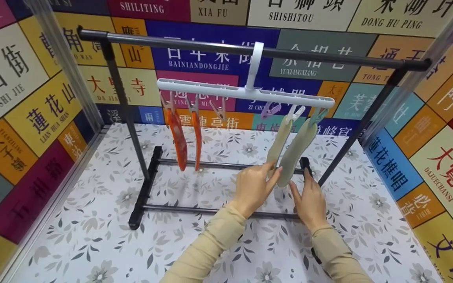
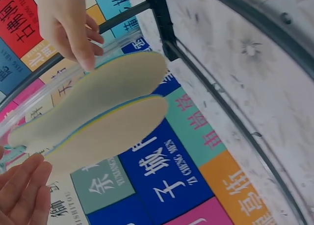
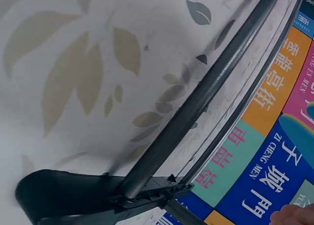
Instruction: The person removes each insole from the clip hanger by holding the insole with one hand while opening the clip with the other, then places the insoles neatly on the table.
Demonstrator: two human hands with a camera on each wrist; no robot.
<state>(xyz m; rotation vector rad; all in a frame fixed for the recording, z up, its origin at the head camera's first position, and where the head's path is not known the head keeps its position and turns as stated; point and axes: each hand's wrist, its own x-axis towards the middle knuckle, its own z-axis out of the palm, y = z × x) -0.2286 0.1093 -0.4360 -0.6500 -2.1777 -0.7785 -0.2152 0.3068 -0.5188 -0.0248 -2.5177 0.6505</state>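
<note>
Clipping looks done, two orange pieces [image 1: 177, 141] and two pale insoles [image 1: 298, 151] hanging from the hanger [image 1: 210, 90], perhaps only straightening remaining; right hand [image 1: 310, 202] loosely spread, left hand [image 1: 252, 188] unclear whether gripping.

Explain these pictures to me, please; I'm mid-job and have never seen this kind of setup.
No machine here: these are a person's bare left hand and right hand. One picture comes from a head-worn camera looking forward and down; the other two come from cameras on the left and right wrists. A dark rack stands on a flowered surface. On its top bar hangs a white hanger, whose clips hold two orange insoles toward the left and two pale insoles toward the right. Both hands are close to the pale insoles' lower ends; neither plainly grips them.
</note>
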